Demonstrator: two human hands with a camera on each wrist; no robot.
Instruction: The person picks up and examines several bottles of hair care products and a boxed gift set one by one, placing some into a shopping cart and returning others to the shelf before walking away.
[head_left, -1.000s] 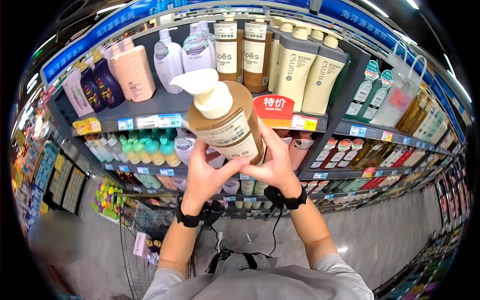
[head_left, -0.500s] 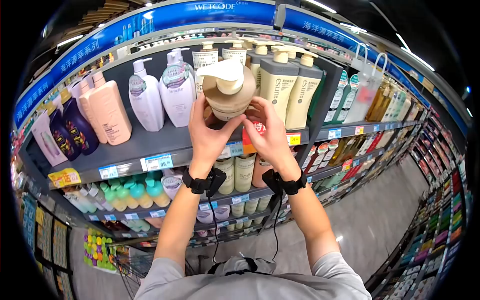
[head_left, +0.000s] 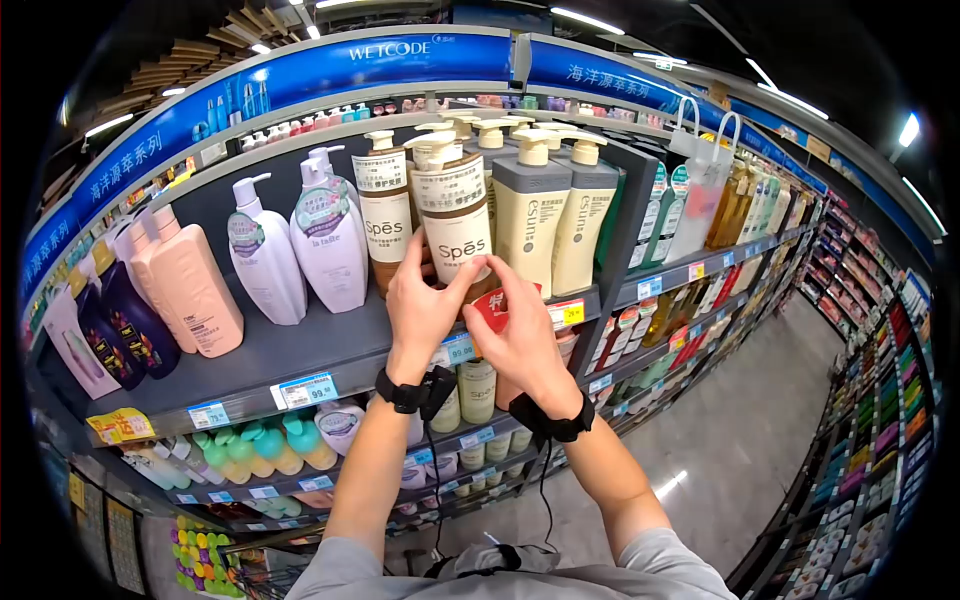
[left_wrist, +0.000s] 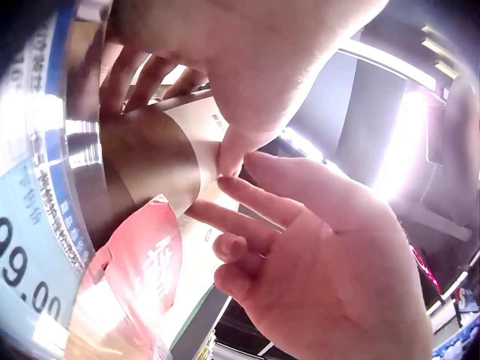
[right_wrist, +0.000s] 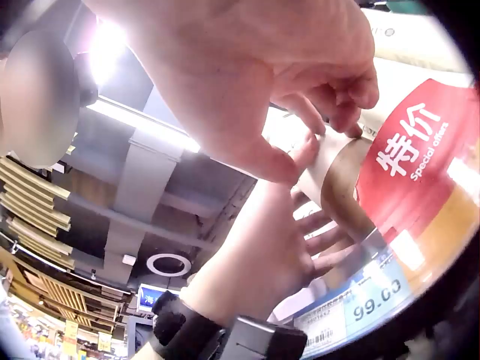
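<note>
A brown pump bottle with a cream Spēs label (head_left: 462,235) stands upright among the front bottles at shelf level, its base hidden by the hands. My left hand (head_left: 425,315) grips its lower left side, with fingers round the brown side (left_wrist: 150,154) and the thumb on the label. My right hand (head_left: 520,340) touches the label's lower right with extended fingertips; in the left wrist view two of that hand's fingers (left_wrist: 232,277) are curled. The red special-offer sign (right_wrist: 416,154) is beside the bottle, partly behind the right hand in the head view.
A matching bottle (head_left: 385,215) is at the left, and grey-capped esun bottles (head_left: 530,215) are at the right. Lilac bottles (head_left: 265,255) and pink bottles (head_left: 190,280) line the shelf further left. Price tags run along the shelf edge (head_left: 250,390). Lower shelves hold more bottles.
The bottle has moved away from the body to the shelf row and now shows its label upright. The right fingers have loosened to a fingertip touch. The head view has shifted upward.
</note>
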